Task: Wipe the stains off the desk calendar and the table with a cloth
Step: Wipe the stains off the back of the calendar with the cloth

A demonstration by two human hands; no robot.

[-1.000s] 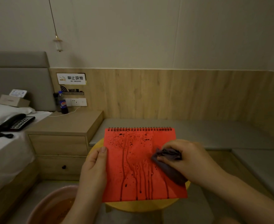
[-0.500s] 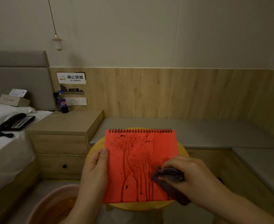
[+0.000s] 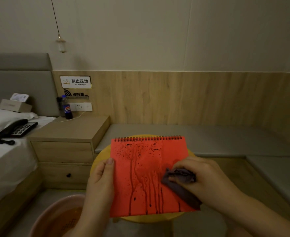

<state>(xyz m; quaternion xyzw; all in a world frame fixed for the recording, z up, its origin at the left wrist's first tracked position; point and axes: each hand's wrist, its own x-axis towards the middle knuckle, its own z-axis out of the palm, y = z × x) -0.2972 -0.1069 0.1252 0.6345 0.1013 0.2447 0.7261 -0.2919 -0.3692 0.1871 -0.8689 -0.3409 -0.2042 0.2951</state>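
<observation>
Red spiral-bound desk calendar (image 3: 146, 171) is being held tilted up over the round yellow counter (image 3: 99, 156), spiral edge at the top, face toward the camera. Dark splatter is dotting its upper part and long dark drips are running down to the bottom edge; the strip along its right side is looking mostly clean.

Left hand (image 3: 100, 183) is gripping the calendar's left edge, thumb lying on the front face, fingers wrapping behind. Right hand (image 3: 204, 182) is closing around a bunched dark purple cloth (image 3: 180, 182) and pressing it against the calendar's lower right area, just beside the drip streaks; a tail of the cloth is hanging down toward the lower right corner.

Pink basin (image 3: 55, 218) is sitting on the floor at lower left, reddish-brown liquid inside. Wooden nightstand (image 3: 67, 134) is standing left of the counter, cola bottle (image 3: 67, 107) upright at its back by the wall socket. Bed (image 3: 5, 151) at far left is carrying a black telephone (image 3: 15, 129). Grey cushioned bench (image 3: 209, 137) is running along the wood-panelled wall behind the counter.
</observation>
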